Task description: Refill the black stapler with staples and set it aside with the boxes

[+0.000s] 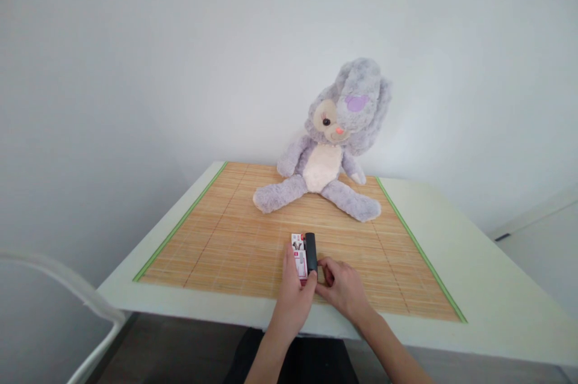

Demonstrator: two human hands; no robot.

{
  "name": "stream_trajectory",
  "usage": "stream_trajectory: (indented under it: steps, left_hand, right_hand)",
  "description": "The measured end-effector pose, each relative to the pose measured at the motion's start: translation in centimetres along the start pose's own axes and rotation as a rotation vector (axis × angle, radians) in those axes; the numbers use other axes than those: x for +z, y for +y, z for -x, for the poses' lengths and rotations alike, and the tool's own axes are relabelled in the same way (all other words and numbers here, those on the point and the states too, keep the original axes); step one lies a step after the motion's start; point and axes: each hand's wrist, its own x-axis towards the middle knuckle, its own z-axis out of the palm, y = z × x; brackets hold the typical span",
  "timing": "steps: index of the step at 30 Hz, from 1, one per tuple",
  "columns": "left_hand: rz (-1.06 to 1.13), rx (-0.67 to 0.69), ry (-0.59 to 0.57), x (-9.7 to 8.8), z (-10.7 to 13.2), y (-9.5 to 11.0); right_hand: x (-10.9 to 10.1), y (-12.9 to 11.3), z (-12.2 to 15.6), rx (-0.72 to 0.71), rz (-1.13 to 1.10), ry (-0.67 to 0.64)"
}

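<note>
Head view: we pinch a small white-and-red card (298, 261) in our left hand (292, 300), while our right hand (344, 288) grips the near end of a black stick (310, 251) beside it, steadying both on the near middle of the bamboo mat (226, 239). A plush rabbit (327, 149) sits propped at the far edge.

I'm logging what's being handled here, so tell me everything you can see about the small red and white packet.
The small red and white packet looks like printed card or plastic packaging, with tiny markings too small to read. It lies flat on the bamboo mat, lengthwise away from the person. A slim black object sits against its right edge. The left hand grips its near end, and the right hand touches beside it.
</note>
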Motion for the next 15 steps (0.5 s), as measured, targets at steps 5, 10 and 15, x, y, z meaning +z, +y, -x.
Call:
stream_trajectory:
  steps: [5, 10, 15]
  left_hand:
    - [-0.034, -0.068, 0.003, 0.5, 0.2, 0.0]
    - [-0.056, -0.095, -0.005, 0.8, -0.1, 0.1]
    - [-0.053, -0.094, -0.067, 3.2, -0.9, 0.8]
  right_hand:
    - [0.2, -0.2, 0.2, -0.019, 0.026, -0.006]
    - [0.2, -1.1, 0.5, 0.052, 0.04, -0.004]
    - [-1.9, 0.0, 0.6, 0.15, 0.031, -0.053]
